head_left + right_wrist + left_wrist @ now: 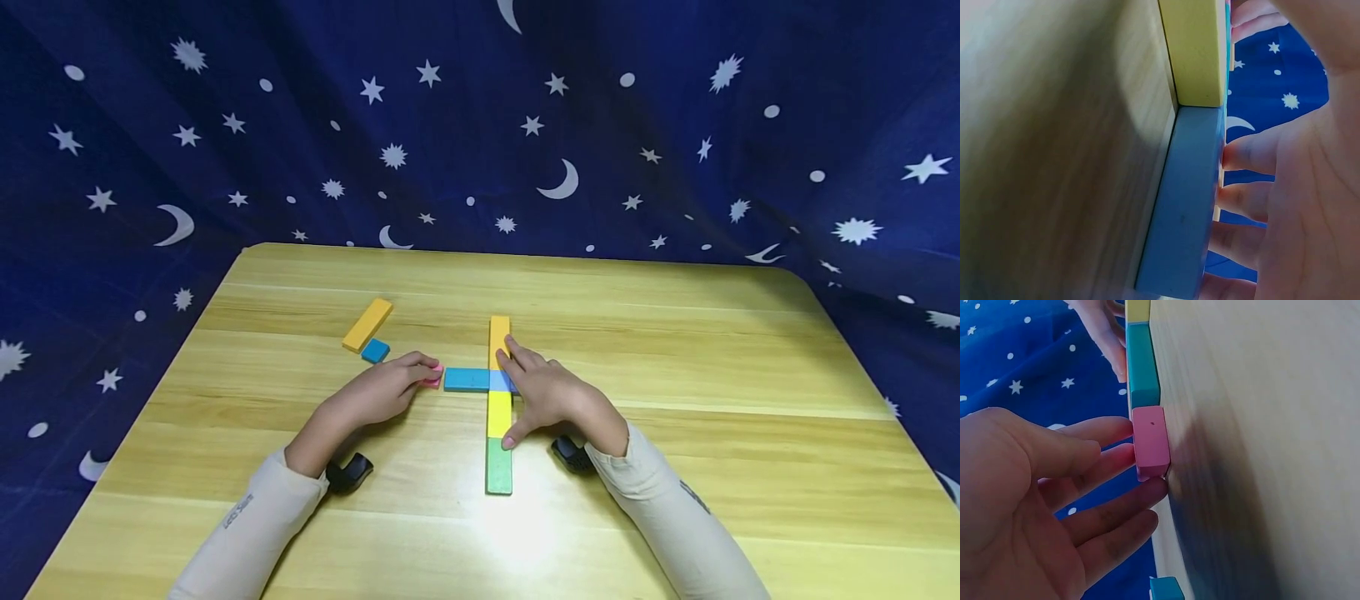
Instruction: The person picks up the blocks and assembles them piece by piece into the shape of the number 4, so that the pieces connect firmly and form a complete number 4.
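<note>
In the head view, my left hand (386, 387) is at a small pink block (435, 377) beside the left end of a blue block (467, 380). The left wrist view shows straight fingertips touching the pink block (1152, 440), the thumb slightly back from it. My right hand (551, 392) spreads over a cross of flat blocks: orange (499, 333) at the top, light blue in the middle, yellow (499, 414) and green (498, 467) below. Its thumb rests near the yellow-green joint. The cross's right arm is mostly hidden under that hand.
An orange block (367, 325) and a small blue block (375, 351) lie to the left on the wooden table (675, 333). A dark blue cloth (480, 167) with stars and moons hangs behind the table's far edge. Black wrist cameras sit under both wrists.
</note>
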Tool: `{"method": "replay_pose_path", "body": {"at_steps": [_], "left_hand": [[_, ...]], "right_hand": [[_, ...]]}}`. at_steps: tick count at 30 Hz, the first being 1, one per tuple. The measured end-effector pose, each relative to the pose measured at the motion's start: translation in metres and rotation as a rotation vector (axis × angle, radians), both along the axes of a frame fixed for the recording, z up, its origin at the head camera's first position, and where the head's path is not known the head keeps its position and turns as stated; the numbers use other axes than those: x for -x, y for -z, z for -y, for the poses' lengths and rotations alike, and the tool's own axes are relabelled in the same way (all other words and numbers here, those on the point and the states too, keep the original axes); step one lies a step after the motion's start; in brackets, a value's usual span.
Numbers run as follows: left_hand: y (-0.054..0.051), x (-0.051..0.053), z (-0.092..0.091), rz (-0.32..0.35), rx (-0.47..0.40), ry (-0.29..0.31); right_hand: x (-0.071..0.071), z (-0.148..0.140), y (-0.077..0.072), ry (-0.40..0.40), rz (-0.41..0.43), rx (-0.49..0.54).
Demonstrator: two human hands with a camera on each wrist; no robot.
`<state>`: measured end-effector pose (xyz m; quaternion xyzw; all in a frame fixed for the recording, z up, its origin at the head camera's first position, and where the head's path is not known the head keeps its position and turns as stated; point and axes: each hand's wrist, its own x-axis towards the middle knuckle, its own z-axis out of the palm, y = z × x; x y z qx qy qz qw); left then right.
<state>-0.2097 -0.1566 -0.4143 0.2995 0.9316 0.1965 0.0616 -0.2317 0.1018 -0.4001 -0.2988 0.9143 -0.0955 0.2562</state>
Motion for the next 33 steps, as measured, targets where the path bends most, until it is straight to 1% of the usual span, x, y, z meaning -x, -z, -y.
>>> {"method": "replay_pose_path", "body": {"at_steps": [7,14,19,26,33], "left_hand": [[-0.0013,-0.0002,0.0010,0.004,0.006,0.000],[-0.0004,-0.0007,0.0007,-0.013,0.005,-0.004],[0.0015,0.0005,0.0004,-0.029,-0.005,-0.008],[0.0051,0.0019,0.0001,-0.041,-0.006,0.014],[0.0068,0.0014,0.0004,-0.047,-0.013,0.016]], "right_hand": [[0.0002,-0.0001,0.0011,0.001,0.002,0.002],[0.0002,0.0000,0.0013,-0.002,-0.003,-0.004],[0.0011,-0.0004,0.0014,-0.002,-0.001,-0.003],[0.0007,-0.0006,0.0012,0.000,0.006,0.003],[0.0005,-0.0012,0.0006,0.002,0.006,0.010]]}}
